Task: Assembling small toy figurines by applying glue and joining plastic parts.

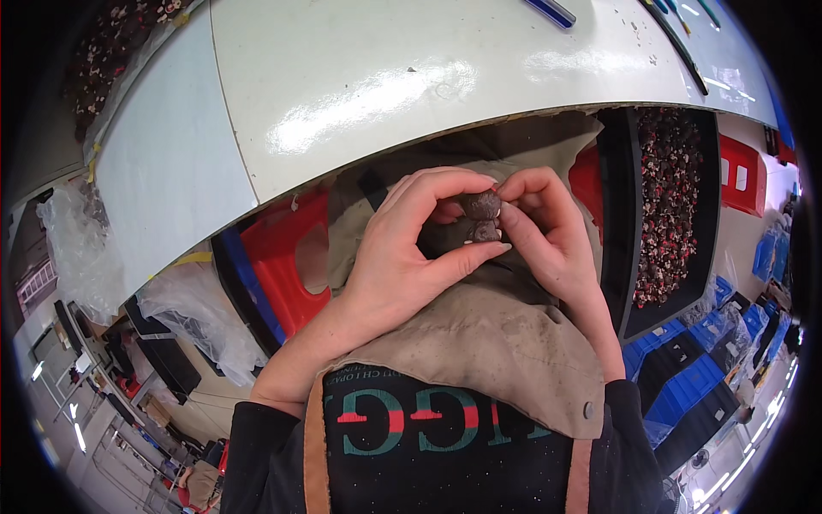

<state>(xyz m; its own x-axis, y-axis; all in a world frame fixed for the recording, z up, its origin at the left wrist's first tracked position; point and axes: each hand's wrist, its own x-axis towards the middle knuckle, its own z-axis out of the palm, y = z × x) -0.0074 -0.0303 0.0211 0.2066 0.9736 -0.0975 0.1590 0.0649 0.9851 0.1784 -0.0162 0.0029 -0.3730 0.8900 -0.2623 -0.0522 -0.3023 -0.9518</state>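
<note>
Bright indoor light, tabletop (360,51) glare, fisheye bend.
From here I see white hot spots up front, tube lights (80,438) glowing lower left and right, shade under the near edge, blacked-out corners, background soft.

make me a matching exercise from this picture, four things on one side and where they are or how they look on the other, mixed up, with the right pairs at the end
Column one
1. small figurine
2. deep tray
3. apron
4. worktop

Column two
A. tan, worn over a black top
B. pale and shiny, across the upper part of the picture
C. dark brown, between the left hand and the right hand
D. black, on the right of the picture, holding many small pieces

Right pairs
1-C, 2-D, 3-A, 4-B
</note>
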